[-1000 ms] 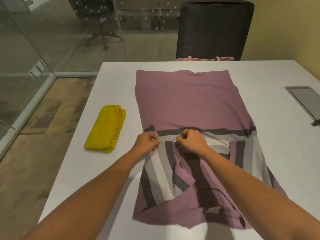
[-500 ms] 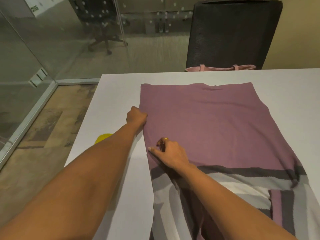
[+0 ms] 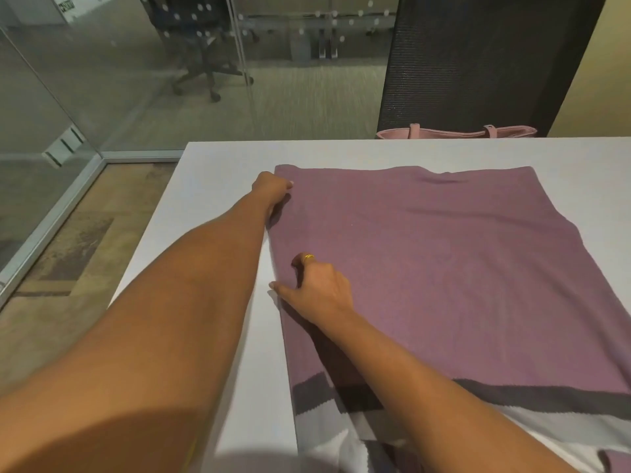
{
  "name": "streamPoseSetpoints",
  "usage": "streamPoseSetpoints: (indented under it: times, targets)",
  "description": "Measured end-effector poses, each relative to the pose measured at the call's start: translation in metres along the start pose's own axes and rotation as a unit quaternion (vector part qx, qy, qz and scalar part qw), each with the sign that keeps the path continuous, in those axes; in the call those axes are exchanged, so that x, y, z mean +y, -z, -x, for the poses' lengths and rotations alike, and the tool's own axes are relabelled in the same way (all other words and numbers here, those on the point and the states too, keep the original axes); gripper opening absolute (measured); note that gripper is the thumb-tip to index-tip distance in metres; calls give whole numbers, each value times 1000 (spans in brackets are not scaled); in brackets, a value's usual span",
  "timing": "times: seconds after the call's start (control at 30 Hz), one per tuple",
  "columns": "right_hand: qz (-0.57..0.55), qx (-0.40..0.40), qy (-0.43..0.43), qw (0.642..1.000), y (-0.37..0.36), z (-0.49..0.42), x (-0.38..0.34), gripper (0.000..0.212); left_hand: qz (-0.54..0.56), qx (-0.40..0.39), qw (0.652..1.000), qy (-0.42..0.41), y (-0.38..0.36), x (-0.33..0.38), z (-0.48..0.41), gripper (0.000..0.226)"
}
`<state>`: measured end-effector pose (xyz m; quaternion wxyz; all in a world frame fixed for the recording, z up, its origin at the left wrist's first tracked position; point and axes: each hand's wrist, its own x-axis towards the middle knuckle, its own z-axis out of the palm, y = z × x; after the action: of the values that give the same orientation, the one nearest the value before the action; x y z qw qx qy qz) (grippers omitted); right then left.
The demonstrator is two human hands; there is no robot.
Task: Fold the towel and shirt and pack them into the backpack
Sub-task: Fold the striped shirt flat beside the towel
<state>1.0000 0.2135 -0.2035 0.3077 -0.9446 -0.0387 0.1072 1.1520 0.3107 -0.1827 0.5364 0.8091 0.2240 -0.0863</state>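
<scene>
- Shirt lies flat on the white table, its long axis running straight away from the person toward the far table edge
- A straight plain edge is at the far end; the striped part lies nearest the person and runs out of view at the bottom
- Most of the cloth is plain mauve, smooth but for a small ripple by the far edge; nearer in comes a dark grey band, then light grey and white stripes
- Its left edge lies near the table's left side and roughly in line with it
- Left hand is at the shirt's far left corner, fingers curled tight on the edge of the cloth
- Right hand is lower down the same edge, thumb stretched out along it and fingers bent in, nipping the cloth; a gold ring shows on one bent finger
- Beyond the far table edge stands a dark mesh chair with a pink bag on it, only its top rim and two strap stubs showing
- Glass wall runs along the left
</scene>
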Motion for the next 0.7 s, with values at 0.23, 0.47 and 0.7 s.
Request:
streamPoseSetpoints:
  times: [0.23,0.47,0.7]
  targets:
    - [-37,3,1,999,-10,-16,-10,39,2,-17,1000,-2,-4,2,-11,37]
    - [-179,25,-16,983,-5,-15,-1,47,-3,3,999,-45,-10,9,-7,35]
    - [-302,130,-77,941,21,-6,37,38,-95,-38,988,-118,-51,56,13,37]
